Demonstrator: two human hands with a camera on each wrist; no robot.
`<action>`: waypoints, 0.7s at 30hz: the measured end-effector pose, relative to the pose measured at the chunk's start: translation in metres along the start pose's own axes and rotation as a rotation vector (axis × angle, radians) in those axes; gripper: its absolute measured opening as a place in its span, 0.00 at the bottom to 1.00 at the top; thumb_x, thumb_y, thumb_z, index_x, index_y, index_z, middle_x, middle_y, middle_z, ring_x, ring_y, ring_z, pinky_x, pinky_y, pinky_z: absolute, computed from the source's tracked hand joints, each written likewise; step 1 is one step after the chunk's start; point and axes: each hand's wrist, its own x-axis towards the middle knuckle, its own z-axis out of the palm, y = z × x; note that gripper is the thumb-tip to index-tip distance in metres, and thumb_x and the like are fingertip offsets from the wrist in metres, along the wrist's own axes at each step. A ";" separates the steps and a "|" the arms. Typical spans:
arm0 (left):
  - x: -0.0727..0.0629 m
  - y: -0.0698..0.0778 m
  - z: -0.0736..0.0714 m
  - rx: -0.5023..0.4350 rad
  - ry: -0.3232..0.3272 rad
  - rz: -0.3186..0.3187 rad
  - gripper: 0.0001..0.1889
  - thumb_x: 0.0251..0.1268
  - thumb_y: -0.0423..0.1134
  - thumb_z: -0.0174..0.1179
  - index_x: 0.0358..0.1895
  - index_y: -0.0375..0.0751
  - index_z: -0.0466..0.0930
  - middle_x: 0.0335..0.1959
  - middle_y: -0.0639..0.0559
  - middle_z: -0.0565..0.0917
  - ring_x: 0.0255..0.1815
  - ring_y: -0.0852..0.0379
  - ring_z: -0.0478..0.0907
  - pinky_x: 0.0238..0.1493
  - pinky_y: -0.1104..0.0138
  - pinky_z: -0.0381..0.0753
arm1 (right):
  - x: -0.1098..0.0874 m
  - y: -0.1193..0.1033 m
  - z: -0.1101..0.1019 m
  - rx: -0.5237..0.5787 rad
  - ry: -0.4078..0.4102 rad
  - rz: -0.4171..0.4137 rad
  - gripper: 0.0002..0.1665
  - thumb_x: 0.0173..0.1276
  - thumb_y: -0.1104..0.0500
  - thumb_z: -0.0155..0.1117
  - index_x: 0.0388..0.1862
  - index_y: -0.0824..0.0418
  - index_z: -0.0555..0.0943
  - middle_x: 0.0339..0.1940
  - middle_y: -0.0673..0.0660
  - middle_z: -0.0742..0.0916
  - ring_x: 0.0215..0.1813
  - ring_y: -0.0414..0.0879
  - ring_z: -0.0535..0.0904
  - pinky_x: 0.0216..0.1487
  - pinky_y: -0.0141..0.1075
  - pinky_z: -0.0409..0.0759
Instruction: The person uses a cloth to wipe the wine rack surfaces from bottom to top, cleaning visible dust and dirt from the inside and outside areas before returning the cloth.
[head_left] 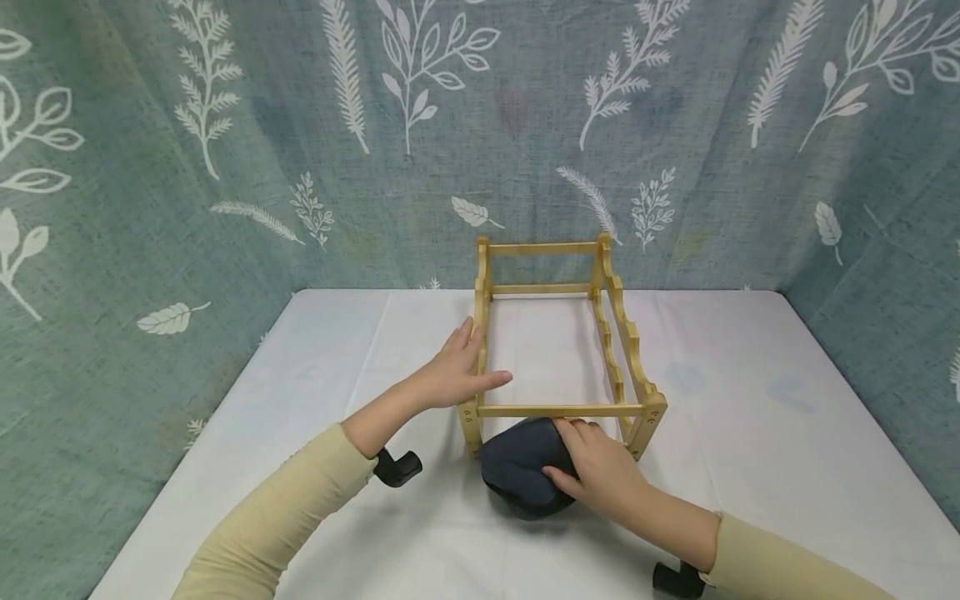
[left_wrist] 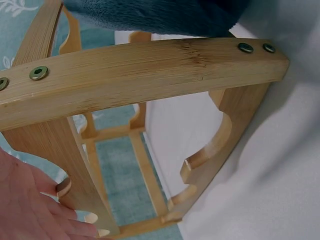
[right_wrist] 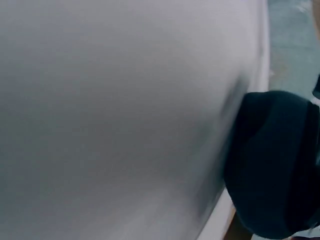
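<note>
A light wooden rack [head_left: 562,411] with scalloped side rails stands on the white table. My left hand [head_left: 457,367] rests at the rack's left side rail, fingers straight and thumb stretched across toward the inside. In the left wrist view, that hand [left_wrist: 30,200] lies against a wavy side piece, some fingers partly behind the wood. My right hand [head_left: 600,467] grips a soft dark blue plush item [head_left: 525,467], rounded and creased, at the rack's near end. Its exact kind cannot be told. The right wrist view shows the plush item [right_wrist: 270,160] but no fingers.
White cloth [head_left: 750,417] covers the table. A teal curtain with white leaf prints [head_left: 525,125] hangs behind and at both sides. Black wrist devices sit near both cuffs, such as the left device [head_left: 397,468]. The rack's near bar carries bolt heads [left_wrist: 39,73].
</note>
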 end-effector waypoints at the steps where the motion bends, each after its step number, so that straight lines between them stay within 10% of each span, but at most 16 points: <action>1: 0.000 0.000 0.000 0.001 0.001 -0.003 0.51 0.59 0.69 0.46 0.73 0.38 0.34 0.73 0.43 0.29 0.73 0.44 0.29 0.69 0.49 0.45 | -0.002 0.001 0.000 -0.071 0.070 -0.086 0.34 0.58 0.45 0.65 0.54 0.68 0.72 0.42 0.61 0.81 0.41 0.52 0.78 0.38 0.41 0.79; 5: 0.000 -0.001 0.001 0.008 0.008 -0.008 0.51 0.59 0.69 0.46 0.73 0.38 0.35 0.73 0.43 0.30 0.73 0.44 0.31 0.69 0.49 0.46 | -0.007 0.005 -0.001 -0.173 0.247 -0.393 0.23 0.71 0.48 0.48 0.53 0.64 0.75 0.50 0.64 0.79 0.47 0.55 0.77 0.47 0.42 0.77; 10: -0.001 0.000 -0.001 0.010 0.015 -0.012 0.50 0.59 0.68 0.46 0.73 0.38 0.35 0.73 0.42 0.31 0.73 0.44 0.32 0.69 0.49 0.46 | 0.002 0.010 -0.007 -0.051 0.160 -0.622 0.18 0.68 0.49 0.55 0.54 0.53 0.77 0.59 0.61 0.76 0.59 0.57 0.70 0.56 0.47 0.72; 21: 0.000 -0.002 0.001 -0.002 0.018 0.003 0.50 0.59 0.68 0.45 0.73 0.40 0.35 0.74 0.43 0.31 0.74 0.44 0.33 0.68 0.47 0.48 | 0.014 0.010 0.003 -0.022 -0.197 -0.464 0.45 0.49 0.31 0.64 0.64 0.46 0.68 0.68 0.59 0.66 0.65 0.60 0.63 0.59 0.52 0.68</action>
